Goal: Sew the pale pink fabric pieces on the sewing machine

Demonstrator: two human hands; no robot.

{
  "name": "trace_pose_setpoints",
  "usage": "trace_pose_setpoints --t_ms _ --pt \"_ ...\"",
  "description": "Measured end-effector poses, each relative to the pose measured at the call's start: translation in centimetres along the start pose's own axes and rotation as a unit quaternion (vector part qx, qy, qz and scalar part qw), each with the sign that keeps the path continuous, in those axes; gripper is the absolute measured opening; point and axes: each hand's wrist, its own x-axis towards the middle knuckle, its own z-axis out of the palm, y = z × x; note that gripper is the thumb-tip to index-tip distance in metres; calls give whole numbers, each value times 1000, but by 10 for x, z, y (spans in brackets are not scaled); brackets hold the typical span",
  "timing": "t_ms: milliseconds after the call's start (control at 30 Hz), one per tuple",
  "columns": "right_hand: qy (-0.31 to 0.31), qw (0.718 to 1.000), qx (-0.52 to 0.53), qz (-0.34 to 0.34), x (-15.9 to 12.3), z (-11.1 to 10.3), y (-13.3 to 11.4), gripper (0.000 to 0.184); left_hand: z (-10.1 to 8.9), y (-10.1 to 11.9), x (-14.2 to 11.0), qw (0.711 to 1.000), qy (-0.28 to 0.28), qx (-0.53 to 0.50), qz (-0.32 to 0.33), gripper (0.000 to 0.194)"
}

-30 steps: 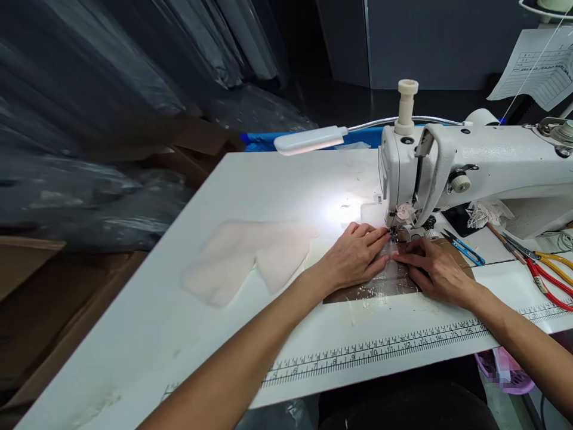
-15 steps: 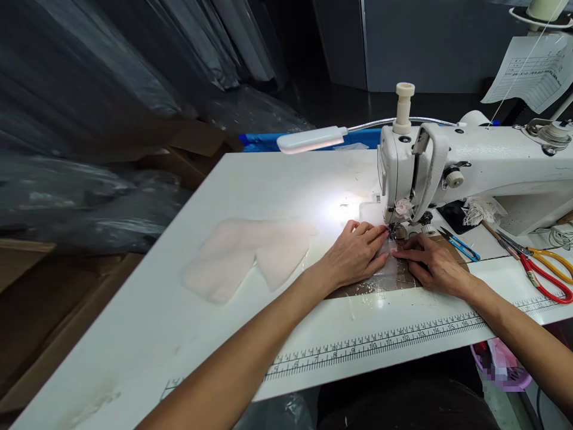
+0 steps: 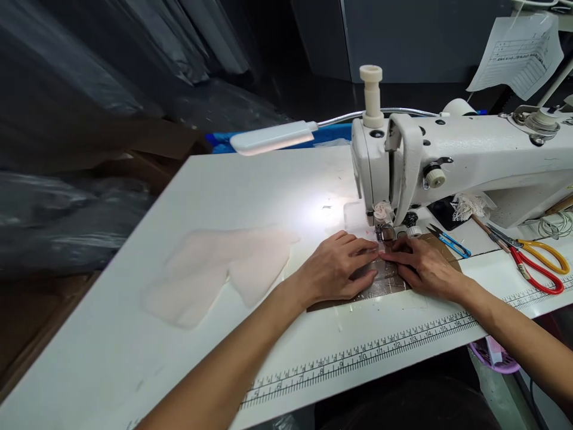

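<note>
A white sewing machine (image 3: 487,143) stands at the right, its presser foot (image 3: 385,233) low over a small piece of sheer whitish fabric (image 3: 379,270). My left hand (image 3: 338,266) lies on the fabric just left of the foot, fingers stretched forward and thumb apart. On the near right side of the foot, my right hand (image 3: 427,269) has its thumb and fingertips closed at the fabric's edge. Beneath both hands shows a shiny brown sheet (image 3: 403,283). The needle and the exact grip at the fingertips are hard to make out.
Pale pink cut fabric (image 3: 219,263) lies on the white table (image 3: 277,185). To the right are blue thread snips (image 3: 452,242) and red and yellow-handled scissors (image 3: 532,269). A lamp (image 3: 273,137) hangs behind. A printed ruler (image 3: 358,358) runs along the front edge.
The view has shifted, so the machine and table appear farther left. Both hands stay by the presser foot, with only slight finger movement at the fabric.
</note>
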Motion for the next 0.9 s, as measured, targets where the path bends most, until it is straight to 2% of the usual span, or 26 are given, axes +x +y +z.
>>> trace_pose_setpoints --t_ms 233,467,533,600,700,767,900 --pt "-10 998 -45 49 1 6 -4 39 3 -2 2 997 -22 69 -5 36" --pt "-24 999 -20 42 -1 2 -4 40 8 -2 1 996 -43 69 -46 35" --pt "-22 999 -4 41 -1 0 -4 41 7 -2 0 996 -26 62 -51 32" --pt "-17 999 3 38 -2 -1 -4 41 5 -6 1 996 14 58 -66 30" --pt "-12 999 -3 31 -2 -1 -5 40 2 -21 3 989 54 63 -124 36" --pt "-9 1000 -6 24 -3 0 -5 39 -1 -34 5 984 25 70 -160 43" --pt "-1 1000 -5 18 -3 0 -5 38 -17 -47 4 975 -84 96 -179 56"
